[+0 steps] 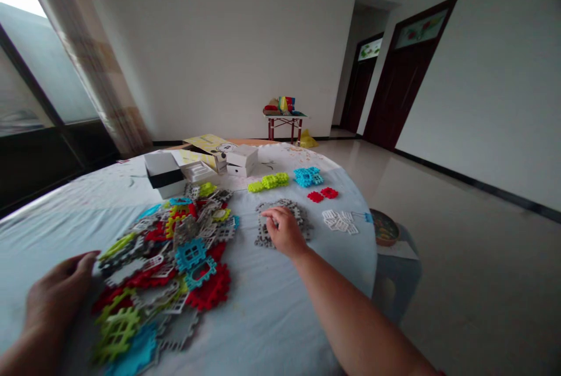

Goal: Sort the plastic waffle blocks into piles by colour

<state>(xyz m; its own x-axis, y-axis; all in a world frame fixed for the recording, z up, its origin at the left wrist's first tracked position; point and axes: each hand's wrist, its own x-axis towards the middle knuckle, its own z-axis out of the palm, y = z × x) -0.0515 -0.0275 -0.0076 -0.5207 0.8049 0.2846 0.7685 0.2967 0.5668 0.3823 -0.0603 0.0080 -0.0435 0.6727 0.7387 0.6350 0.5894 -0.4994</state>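
Over a stack of grey interlocking plastic tiles (pixel 303 218) is my right hand (pixel 286 231). Its index finger and thumb are apart, and I see nothing between them. My left hand (pixel 61 288) rests on the tablecloth at the left edge of a large mixed pile, fingers extended and holding nothing visible. In that pile lie red tiles (pixel 214 288), blue tiles (pixel 191 255), green tiles (pixel 117 332), and grey and white ones. Beyond the grey stack are a yellow-green group (pixel 269 182) and a blue group (pixel 308 176). Two red pieces (pixel 323 195) and several white lattice pieces (pixel 339 221) lie to its right.
Behind the pile stand a black-and-white box (pixel 164 172), a white box (pixel 242 161) and a yellow printed box (pixel 205 145). A stool with a round dish (pixel 385 228) is beside the table's right edge. A small table (pixel 284 117) stands against the far wall.
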